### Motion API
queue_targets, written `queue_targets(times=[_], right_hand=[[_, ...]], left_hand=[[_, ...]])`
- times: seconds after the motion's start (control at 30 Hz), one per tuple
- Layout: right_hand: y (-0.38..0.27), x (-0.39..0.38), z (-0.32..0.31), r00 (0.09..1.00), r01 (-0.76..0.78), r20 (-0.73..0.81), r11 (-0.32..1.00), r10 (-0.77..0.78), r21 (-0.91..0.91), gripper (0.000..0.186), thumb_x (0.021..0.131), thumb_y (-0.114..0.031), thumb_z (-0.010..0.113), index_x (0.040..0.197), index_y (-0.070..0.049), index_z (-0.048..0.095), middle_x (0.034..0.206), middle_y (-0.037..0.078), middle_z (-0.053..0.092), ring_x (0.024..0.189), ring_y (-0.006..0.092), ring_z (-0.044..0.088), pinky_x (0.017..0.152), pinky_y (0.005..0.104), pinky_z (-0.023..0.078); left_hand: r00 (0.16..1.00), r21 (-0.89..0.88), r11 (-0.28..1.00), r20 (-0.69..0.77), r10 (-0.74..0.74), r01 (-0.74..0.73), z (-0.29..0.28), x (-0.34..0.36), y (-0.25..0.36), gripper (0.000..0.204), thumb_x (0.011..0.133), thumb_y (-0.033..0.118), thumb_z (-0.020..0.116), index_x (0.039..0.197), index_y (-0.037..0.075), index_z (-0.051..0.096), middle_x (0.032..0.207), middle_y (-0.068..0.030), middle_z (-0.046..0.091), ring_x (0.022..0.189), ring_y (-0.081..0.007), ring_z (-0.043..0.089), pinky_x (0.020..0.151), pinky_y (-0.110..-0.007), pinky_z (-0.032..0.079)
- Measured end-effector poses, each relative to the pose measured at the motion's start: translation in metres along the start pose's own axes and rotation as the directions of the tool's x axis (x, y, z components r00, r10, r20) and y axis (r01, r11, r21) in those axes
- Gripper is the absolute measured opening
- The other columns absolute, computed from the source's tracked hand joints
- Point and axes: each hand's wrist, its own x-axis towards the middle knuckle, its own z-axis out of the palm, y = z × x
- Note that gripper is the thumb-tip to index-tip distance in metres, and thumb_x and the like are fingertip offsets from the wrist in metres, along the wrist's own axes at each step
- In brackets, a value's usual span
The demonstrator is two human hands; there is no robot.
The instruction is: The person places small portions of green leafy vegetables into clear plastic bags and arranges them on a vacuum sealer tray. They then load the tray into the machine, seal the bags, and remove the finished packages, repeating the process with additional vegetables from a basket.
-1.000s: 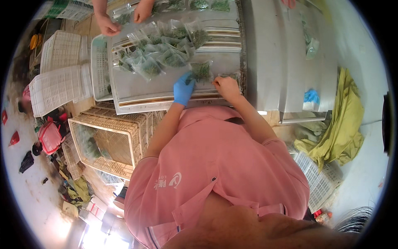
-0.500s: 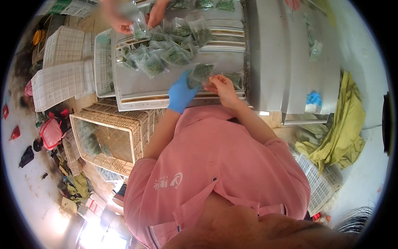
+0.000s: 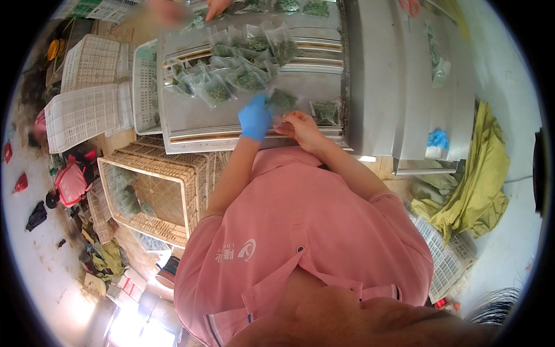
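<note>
My left hand (image 3: 253,118), in a blue glove, grips a clear bag of green herbs (image 3: 282,101) at its left side. My bare right hand (image 3: 298,128) pinches the same bag at its lower right. Another filled bag (image 3: 325,112) lies flat just right of them on the steel machine's surface (image 3: 191,124). Beyond my hands lies a heap of several similar bags (image 3: 241,72). A row of more bags (image 3: 286,6) lies at the far side.
A co-worker's hands (image 3: 215,8) work at the top left. A pale crate (image 3: 144,87) stands beside the machine, tan stacked crates (image 3: 147,228) below it. The right steel surface (image 3: 370,87) holds red scissors (image 3: 409,6) and blue crumpled material (image 3: 437,140); olive cloth (image 3: 474,185) hangs beside it.
My right hand has moved left and down onto the bag in my left hand, uncovering the flat bag at right. The co-worker's hands, which lifted a bag half a second ago, have moved up.
</note>
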Motion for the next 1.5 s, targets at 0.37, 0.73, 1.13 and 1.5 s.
queue_targets(times=[0.37,0.73,1.13,1.5], right_hand=[[-0.032,-0.004,-0.015,0.986,0.109,0.146,0.977,-0.083,-0.183,0.018,0.088,-0.015,0.064,0.093,0.002,0.061,0.091,0.010,0.066,0.080,0.0205,0.065,0.081,0.0340,0.054],[-0.060,0.006,-0.045,0.969,0.244,0.180,0.572,-0.167,-0.783,0.010,0.090,-0.006,0.058,0.082,-0.004,0.053,0.074,0.005,0.059,0.065,0.0164,0.064,0.056,0.0371,0.054],[-0.006,-0.004,-0.064,0.821,0.273,0.373,-0.277,-0.433,-0.921,0.020,0.084,-0.018,0.061,0.100,-0.010,0.054,0.099,0.014,0.065,0.081,0.0353,0.066,0.070,0.0489,0.052],[-0.014,-0.023,-0.072,0.773,0.461,0.526,-0.255,-0.355,-0.850,0.029,0.079,-0.017,0.066,0.106,-0.010,0.058,0.104,0.010,0.059,0.084,0.0338,0.065,0.070,0.0458,0.052]], left_hand=[[0.972,-0.623,0.779,0.221,0.082,0.076,-0.040,-0.017,0.003,0.049,0.084,0.023,0.071,0.128,0.008,0.056,0.114,-0.0148,0.065,0.099,-0.0247,0.065,0.080,-0.037,0.053],[0.907,-0.573,0.758,0.418,-0.055,0.311,-0.002,-0.011,-0.029,0.046,0.086,0.022,0.070,0.126,0.004,0.059,0.116,-0.0112,0.067,0.093,-0.0234,0.067,0.080,-0.036,0.053],[0.994,-0.148,0.988,0.092,0.060,-0.046,0.030,-0.022,-0.030,0.028,0.087,0.024,0.064,0.114,0.015,0.066,0.108,-0.0133,0.067,0.091,-0.0365,0.065,0.078,-0.045,0.053],[0.967,-0.140,0.988,0.233,0.100,-0.069,0.020,-0.025,-0.042,0.036,0.082,0.025,0.069,0.117,0.018,0.068,0.105,-0.0121,0.069,0.086,-0.0311,0.067,0.077,-0.042,0.053]])
